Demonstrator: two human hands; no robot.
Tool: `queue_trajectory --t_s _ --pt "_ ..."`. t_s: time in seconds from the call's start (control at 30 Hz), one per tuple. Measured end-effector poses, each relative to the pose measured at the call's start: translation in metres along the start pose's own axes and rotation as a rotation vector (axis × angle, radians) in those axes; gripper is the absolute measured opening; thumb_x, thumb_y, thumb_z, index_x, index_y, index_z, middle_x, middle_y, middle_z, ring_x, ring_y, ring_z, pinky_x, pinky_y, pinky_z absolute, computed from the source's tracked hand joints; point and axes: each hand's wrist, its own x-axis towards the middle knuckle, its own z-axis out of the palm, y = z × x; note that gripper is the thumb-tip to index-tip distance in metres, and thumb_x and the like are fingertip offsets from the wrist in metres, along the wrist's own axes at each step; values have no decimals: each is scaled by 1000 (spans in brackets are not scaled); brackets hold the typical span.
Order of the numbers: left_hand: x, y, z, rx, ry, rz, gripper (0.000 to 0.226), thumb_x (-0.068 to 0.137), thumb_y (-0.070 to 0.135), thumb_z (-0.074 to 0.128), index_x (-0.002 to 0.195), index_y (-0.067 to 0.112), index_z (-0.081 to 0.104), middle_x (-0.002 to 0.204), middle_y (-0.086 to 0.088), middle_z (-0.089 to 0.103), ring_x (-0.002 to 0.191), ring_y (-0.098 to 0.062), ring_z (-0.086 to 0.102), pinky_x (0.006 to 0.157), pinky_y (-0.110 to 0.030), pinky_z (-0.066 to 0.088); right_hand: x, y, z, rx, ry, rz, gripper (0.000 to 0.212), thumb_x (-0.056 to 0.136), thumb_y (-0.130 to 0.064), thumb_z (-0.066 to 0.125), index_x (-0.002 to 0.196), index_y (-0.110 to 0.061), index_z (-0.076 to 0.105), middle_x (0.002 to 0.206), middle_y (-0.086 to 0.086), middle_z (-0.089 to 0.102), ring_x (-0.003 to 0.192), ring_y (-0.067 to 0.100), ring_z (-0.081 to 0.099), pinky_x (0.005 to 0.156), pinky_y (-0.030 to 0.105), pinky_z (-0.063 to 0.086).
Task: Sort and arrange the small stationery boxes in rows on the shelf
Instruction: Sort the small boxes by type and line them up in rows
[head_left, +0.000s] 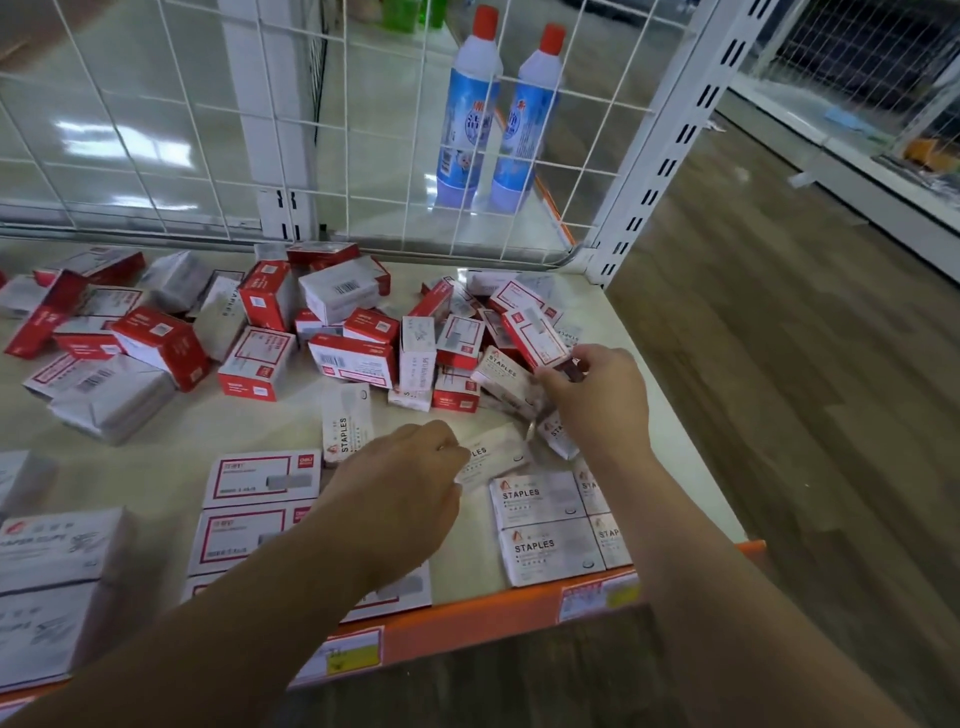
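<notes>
A loose heap of red-and-white boxes (260, 332) covers the back of the cream shelf (182, 431). My left hand (400, 488) pinches a white staples box (493, 454) lying flat in front of the heap. My right hand (597, 395) grips a small dark-red box (569, 370) at the heap's right edge, beside a tilted white staples box (506, 376). White staples boxes (540, 525) lie in neat rows near the front edge. Red-framed flat boxes (260, 478) lie in a column to their left. Another staples box (345, 423) lies alone.
A white wire grid (363, 130) backs the shelf, with two blue bottles (467, 114) behind it. Larger white boxes (52, 571) stand at the front left. An orange strip with price tags (467, 623) edges the front. Wooden floor (779, 415) lies to the right.
</notes>
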Motion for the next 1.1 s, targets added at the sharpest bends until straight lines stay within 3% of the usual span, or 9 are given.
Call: queue_trajectory --t_s 0.23,0.43,0.53,0.63,0.7,0.77,0.93,1.03,1.1 --pt "5 0 2 -27 5 -35 37 97 32 39 133 25 45 130 9 45 109 -5 46 90 -20 45 0 -2 1 -27 29 9 32 85 -26 64 112 -8 63 104 4 50 89 16 50 72 25 42" --pt "-2 -2 -3 -73 17 -61 42 96 32 43 138 32 38 141 13 37 125 -6 39 96 -20 40 -10 -9 0 97 31 34 26 76 -24 69 99 -12 65 99 5 58 73 10 50 52 17 30" --pt "-11 -5 -6 -147 40 -110 42 95 32 46 136 34 39 140 14 38 126 -9 40 90 -17 43 -22 -13 -6 206 14 49 26 79 -21 67 103 -14 63 95 2 63 80 13 57 58 18 40" --pt "-18 -7 -11 -200 83 -199 38 95 31 46 132 34 43 141 13 39 125 -8 41 90 -15 36 -40 -18 -13 283 -7 40 23 81 -22 67 102 -17 61 84 -7 60 80 12 58 70 26 51" --pt "-21 -9 -19 -306 92 -322 34 94 29 49 128 33 47 138 11 44 115 -8 45 93 -23 41 -54 -19 -17 272 -24 -2 27 82 -26 68 106 -17 62 88 -9 60 78 6 56 66 18 47" --pt "-25 -13 -27 -417 116 -422 32 94 25 51 125 31 52 130 8 51 100 -5 46 82 -21 43 -70 -19 -19 241 -67 -45 32 82 -29 68 111 -17 61 92 -11 60 76 1 54 64 10 41" --pt "-42 -25 -36 -549 141 -571 27 95 25 48 120 25 58 107 6 58 76 -6 54 60 -16 41 -106 -21 -15 150 -179 -107 37 81 -36 68 115 -24 58 112 -10 62 91 1 55 81 12 43" --pt "-49 -24 -38 -550 90 -604 25 95 31 48 113 21 62 99 5 61 73 -5 53 66 -21 41 -123 -26 -12 103 -226 -137 30 81 -38 67 108 -32 54 113 -13 61 89 -1 51 82 10 40" --pt "-52 -20 -40 -552 20 -616 22 95 34 46 97 20 63 86 5 61 63 -8 53 51 -15 40 -131 -30 -11 90 -236 -165 31 82 -38 66 109 -32 53 115 -13 60 91 -2 50 80 7 37"
